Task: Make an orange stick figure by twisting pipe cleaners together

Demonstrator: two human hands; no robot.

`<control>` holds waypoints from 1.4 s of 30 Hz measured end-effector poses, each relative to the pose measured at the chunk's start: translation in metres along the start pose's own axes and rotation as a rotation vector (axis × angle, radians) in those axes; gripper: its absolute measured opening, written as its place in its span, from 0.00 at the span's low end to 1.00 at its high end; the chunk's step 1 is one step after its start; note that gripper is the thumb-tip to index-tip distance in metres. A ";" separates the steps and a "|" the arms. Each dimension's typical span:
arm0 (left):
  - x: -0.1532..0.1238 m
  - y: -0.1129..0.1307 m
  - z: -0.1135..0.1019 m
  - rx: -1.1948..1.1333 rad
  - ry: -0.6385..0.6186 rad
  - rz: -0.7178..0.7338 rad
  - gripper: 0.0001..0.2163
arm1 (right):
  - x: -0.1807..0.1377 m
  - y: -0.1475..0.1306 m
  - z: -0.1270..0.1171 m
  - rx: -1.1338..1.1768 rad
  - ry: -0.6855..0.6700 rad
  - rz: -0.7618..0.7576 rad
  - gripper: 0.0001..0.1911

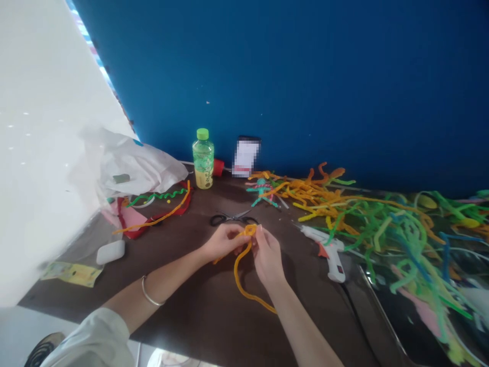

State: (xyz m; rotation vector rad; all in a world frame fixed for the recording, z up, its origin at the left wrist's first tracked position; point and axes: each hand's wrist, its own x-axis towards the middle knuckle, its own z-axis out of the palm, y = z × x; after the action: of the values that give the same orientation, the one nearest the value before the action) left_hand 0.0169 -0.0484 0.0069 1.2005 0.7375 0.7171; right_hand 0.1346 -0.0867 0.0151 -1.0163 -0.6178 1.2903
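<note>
Pipe cleaner [236, 271], orange and fuzzy, is held above the dark table [183, 306], near its middle. Its upper part is bent into a small, tight coil; from there a long free end hangs down in a curve and passes towards the right forearm. The left hand [224, 242] is nearly closed, with thumb and fingers pinching the coil from one side. The right hand [268, 255] pinches it from the other side, its fingers also bent together. A short orange end shows below the left hand; whether it is the same piece, I cannot tell.

Just beyond the coil lie the scissors [234, 217], with black handles. To the right is a white glue gun [325, 251] with an orange trigger, next to a heap [317, 196] of orange and green stems. Farther back stands a green-capped bottle [204, 165]; its label carries vertical characters, too blurred to read surely. The screen of the phone [246, 157] is pixelated.
</note>
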 end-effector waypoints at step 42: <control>-0.001 0.011 -0.001 -0.237 -0.082 -0.095 0.15 | 0.001 -0.005 -0.003 0.204 -0.052 0.162 0.10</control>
State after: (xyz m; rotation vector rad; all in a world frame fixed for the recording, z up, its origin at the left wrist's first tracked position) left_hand 0.0146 -0.0468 0.0179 0.9675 0.6184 0.6529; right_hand 0.1396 -0.0858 0.0183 -0.8805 -0.4388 1.4938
